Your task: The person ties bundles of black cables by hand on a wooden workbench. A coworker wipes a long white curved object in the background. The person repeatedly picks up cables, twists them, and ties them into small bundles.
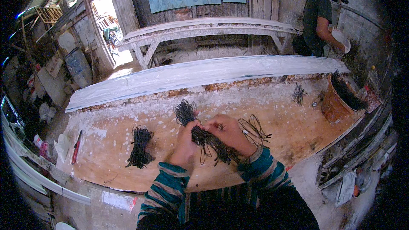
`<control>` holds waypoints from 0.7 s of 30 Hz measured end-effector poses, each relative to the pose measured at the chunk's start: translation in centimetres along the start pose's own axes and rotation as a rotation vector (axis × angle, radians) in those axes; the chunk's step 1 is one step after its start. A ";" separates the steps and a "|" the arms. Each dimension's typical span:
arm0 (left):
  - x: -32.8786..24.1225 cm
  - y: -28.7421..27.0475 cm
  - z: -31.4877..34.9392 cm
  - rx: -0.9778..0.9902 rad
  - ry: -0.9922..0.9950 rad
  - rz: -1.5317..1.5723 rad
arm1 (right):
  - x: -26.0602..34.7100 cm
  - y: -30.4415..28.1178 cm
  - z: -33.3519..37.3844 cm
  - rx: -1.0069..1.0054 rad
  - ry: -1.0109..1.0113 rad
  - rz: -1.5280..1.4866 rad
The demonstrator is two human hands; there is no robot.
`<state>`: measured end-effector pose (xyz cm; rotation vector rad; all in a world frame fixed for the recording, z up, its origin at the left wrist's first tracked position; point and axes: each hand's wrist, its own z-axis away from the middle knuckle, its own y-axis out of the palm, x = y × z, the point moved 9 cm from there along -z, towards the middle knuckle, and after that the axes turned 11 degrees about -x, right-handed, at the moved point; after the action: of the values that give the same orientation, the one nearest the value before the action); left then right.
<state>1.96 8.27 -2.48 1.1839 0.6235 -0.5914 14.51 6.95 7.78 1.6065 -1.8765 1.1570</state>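
Observation:
A thick bundle of thin black looped cords (185,113) is held over the middle of the wooden tabletop. My left hand (185,142) is closed around its middle. Against the same bundle, my right hand (230,133) is closed, its fingertips meeting the left thumb; whether a single strand is pinched there is hidden. The lower cord ends hang between my wrists. To the left lies a second black cord bundle (140,147), gathered at its waist. A few loose black cord loops (254,130) rest just beyond my right hand.
A brown bucket (334,104) of black cords lies tipped at the table's right end, near a small cord clump (299,94). A red-handled blade (76,147) is at the left edge. Behind runs a long white-coated ledge (204,74). A person (319,21) stands far right, holding a white container.

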 end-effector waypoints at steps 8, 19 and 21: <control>-2.8 0.4 0.0 0.052 0.069 0.202 | -6.9 -5.6 -1.2 -0.109 0.090 0.573; -3.8 -0.5 -0.4 0.020 0.082 0.288 | -8.3 -4.1 0.0 0.281 0.303 0.544; -3.9 -0.7 -0.4 0.020 0.090 0.291 | -7.8 -3.7 0.3 0.337 0.316 0.538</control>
<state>-1.28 8.85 -0.21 1.2974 0.5088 -0.3002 20.01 11.46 2.93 0.9886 -2.0277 1.9105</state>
